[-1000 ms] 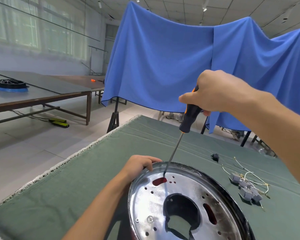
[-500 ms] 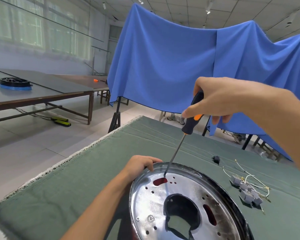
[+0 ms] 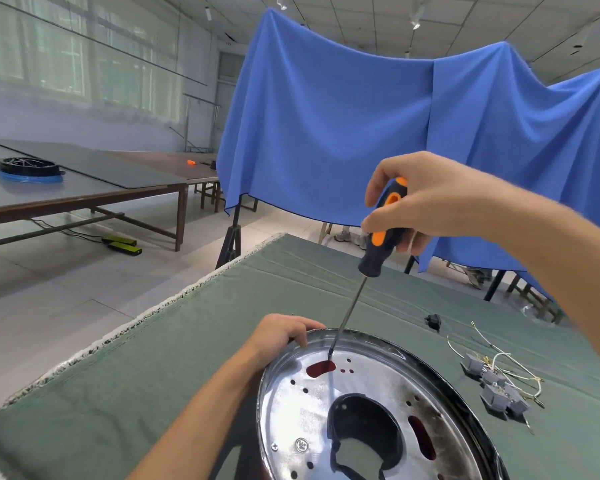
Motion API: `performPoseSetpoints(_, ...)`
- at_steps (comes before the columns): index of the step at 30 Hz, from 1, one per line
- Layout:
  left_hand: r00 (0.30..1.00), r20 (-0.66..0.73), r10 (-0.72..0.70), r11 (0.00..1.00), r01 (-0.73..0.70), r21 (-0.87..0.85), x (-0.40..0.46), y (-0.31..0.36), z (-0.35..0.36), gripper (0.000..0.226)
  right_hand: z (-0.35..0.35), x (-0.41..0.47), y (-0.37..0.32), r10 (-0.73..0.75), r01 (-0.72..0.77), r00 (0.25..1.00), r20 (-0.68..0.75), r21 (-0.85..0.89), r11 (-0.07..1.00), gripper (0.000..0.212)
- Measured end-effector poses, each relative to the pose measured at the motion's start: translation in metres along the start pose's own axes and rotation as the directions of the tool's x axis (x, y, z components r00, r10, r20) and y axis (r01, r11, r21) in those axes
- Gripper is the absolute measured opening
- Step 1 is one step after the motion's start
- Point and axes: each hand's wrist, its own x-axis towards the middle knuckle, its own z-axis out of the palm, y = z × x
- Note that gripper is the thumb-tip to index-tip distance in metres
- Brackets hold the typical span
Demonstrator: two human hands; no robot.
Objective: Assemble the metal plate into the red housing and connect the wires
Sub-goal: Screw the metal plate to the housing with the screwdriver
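Single view, head-worn wide-angle camera. Looks forward and down from above the near edge of the green-covered table (image 3: 174, 358). Metal plate (image 3: 326, 407) sits close, cut off at bottom edge; both forearms enter from below and right. Blue drape (image 3: 326, 133) and side tables (image 3: 84, 188) fill the far field. Straight lines bow toward the edges.

Table covered with green cloth (image 3: 160, 358), round metal plate (image 3: 302, 410) in its dark-rimmed housing near the front edge, small black part (image 3: 433, 321) further back, cluster of grey connectors (image 3: 496, 389) with pale wires (image 3: 499, 356) at right
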Motion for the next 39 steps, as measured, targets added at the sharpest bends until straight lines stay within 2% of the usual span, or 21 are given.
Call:
performPoseSetpoints(4,1.000,0.007,-0.005,1.000,0.005,0.001,0.000,0.002,0.001,0.041,0.017,0.002,0.014,0.012,-0.040,0.947,-0.321,-0.081,0.996,0.020)
performPoseSetpoints(6,1.000,0.002,-0.008,1.000,0.008,0.006,0.000,0.003,0.000,0.040,0.022,0.006,0.017,-0.021,-0.033,0.918,-0.396,-0.130,0.991,0.022)
performPoseSetpoints(8,1.000,-0.004,-0.003,0.999,0.004,0.032,-0.001,0.004,0.000,0.038,0.024,0.009,0.016,-0.038,0.013,0.922,-0.385,-0.067,0.998,0.025)
performPoseSetpoints(10,1.000,-0.010,-0.008,1.000,0.008,0.030,-0.002,0.005,0.000,0.037,0.025,0.010,0.015,-0.032,0.063,0.940,-0.339,0.082,0.995,0.031)
performPoseSetpoints(12,0.999,-0.002,-0.037,0.999,0.037,0.011,-0.004,0.006,-0.002,0.038,0.032,0.010,0.016,-0.015,0.092,0.966,-0.257,0.291,0.952,0.031)
performPoseSetpoints(14,0.996,0.052,-0.077,0.997,0.075,0.035,-0.006,0.009,-0.004,0.034,0.050,0.010,0.023,0.004,0.061,0.988,-0.156,0.406,0.912,0.026)
performPoseSetpoints(16,0.987,0.130,-0.096,0.986,0.077,0.146,-0.005,0.016,-0.006,0.035,0.072,0.007,0.034,0.003,0.051,0.991,-0.132,0.401,0.915,0.015)
performPoseSetpoints(17,0.980,0.163,-0.116,0.959,0.068,0.275,-0.003,0.020,-0.007,0.041,0.082,0.006,0.039,0.001,0.060,0.989,-0.147,0.409,0.910,0.012)
performPoseSetpoints(19,0.965,0.202,-0.165,0.828,0.024,0.560,0.001,0.031,-0.003,0.061,0.094,0.005,0.045,0.004,0.084,0.982,-0.188,0.459,0.885,0.010)
performPoseSetpoints(20,0.965,0.197,-0.173,0.768,0.007,0.640,0.003,0.036,0.000,0.068,0.095,0.006,0.046,0.003,0.097,0.979,-0.206,0.474,0.875,0.011)
performPoseSetpoints(21,0.969,0.187,-0.164,0.739,-0.005,0.674,0.004,0.040,0.004,0.071,0.095,0.007,0.045,-0.001,0.106,0.976,-0.217,0.477,0.873,0.011)
performPoseSetpoints(27,0.982,0.151,-0.111,0.747,-0.018,0.665,0.000,0.034,0.023,0.078,0.098,0.006,0.040,0.008,0.119,0.966,-0.259,0.469,0.875,0.016)
performPoseSetpoints(34,0.988,0.130,-0.088,0.740,-0.022,0.672,-0.003,0.032,0.022,0.069,0.083,0.010,0.036,0.068,0.173,0.900,-0.431,0.497,0.851,0.014)
performPoseSetpoints(39,0.993,0.029,-0.111,0.732,0.062,0.679,0.002,0.030,0.020,0.017,0.092,-0.006,0.053,0.080,0.196,0.867,-0.492,0.484,0.853,0.011)
